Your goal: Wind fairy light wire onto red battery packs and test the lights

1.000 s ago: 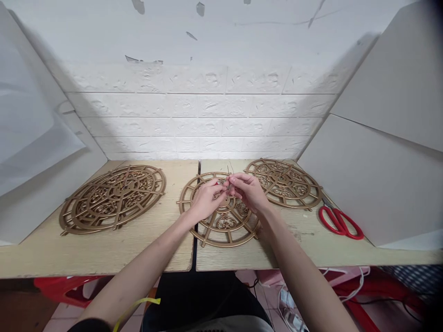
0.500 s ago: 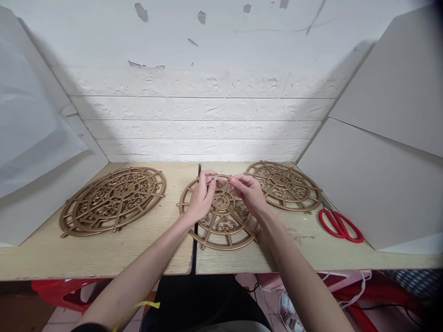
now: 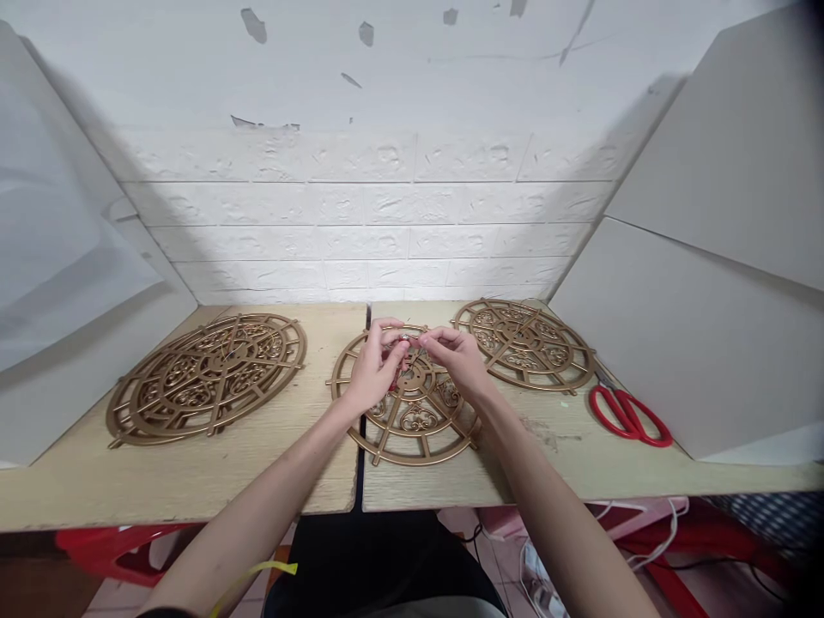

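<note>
Nearly closed, both hands (image 3: 375,369) (image 3: 462,359) pinch something tiny (image 3: 405,340) above the middle disc (image 3: 418,418).

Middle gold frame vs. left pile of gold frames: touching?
Apart. Head view: a strip of tabletop shows between the left pile and the middle gold frame, rim to rim.

The middle disc (image 3: 415,390) is a gold-coloured openwork round lying flat on the tabletop (image 3: 528,468), across the seam between its two boards. Bars run out from a pierced hub and jut past the outer rim; scrollwork fills the inner ring, with plain openings outside it. Above its far half, a small piece (image 3: 404,338), shiny with some red beneath, sits at the left hand's (image 3: 377,365) fingertips, too small to make out.
</note>
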### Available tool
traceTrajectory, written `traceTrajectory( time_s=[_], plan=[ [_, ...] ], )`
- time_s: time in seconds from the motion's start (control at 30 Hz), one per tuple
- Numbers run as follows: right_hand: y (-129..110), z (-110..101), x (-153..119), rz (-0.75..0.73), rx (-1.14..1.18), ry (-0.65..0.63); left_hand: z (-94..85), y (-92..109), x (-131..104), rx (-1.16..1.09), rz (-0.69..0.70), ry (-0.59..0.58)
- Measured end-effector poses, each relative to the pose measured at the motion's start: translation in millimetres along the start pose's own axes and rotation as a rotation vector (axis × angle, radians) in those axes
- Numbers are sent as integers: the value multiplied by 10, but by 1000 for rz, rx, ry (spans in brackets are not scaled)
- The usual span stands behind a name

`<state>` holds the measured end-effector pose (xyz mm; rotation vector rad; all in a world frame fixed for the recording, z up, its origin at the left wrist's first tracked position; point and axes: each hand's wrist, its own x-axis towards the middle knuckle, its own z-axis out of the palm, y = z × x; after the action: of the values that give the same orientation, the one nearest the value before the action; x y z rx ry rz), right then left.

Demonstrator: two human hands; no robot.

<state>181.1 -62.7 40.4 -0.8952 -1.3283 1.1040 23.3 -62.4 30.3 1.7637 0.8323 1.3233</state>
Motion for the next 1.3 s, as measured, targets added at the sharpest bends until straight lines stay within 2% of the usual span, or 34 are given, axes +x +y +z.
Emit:
traceTrajectory(
  time_s=[0.33, 0.67, 0.87, 1.13, 1.3],
  plan=[
    [-15, 0, -7, -7, -32, 2, -6, -7, 6, 29, -16, -9],
    [4, -10, 0, -18, -47, -1, -2, -19, 25, -56, -37, -5],
    [31, -50, 40, -56, 99, 53, -9, 25, 39, -136, -53, 7],
    [9, -77, 56, -94, 207, 105, -53, -1, 87, -295, -84, 74],
    [-46, -55, 44, -91, 280, 148, -85, -91, 129, -419, -132, 184]
  ],
)
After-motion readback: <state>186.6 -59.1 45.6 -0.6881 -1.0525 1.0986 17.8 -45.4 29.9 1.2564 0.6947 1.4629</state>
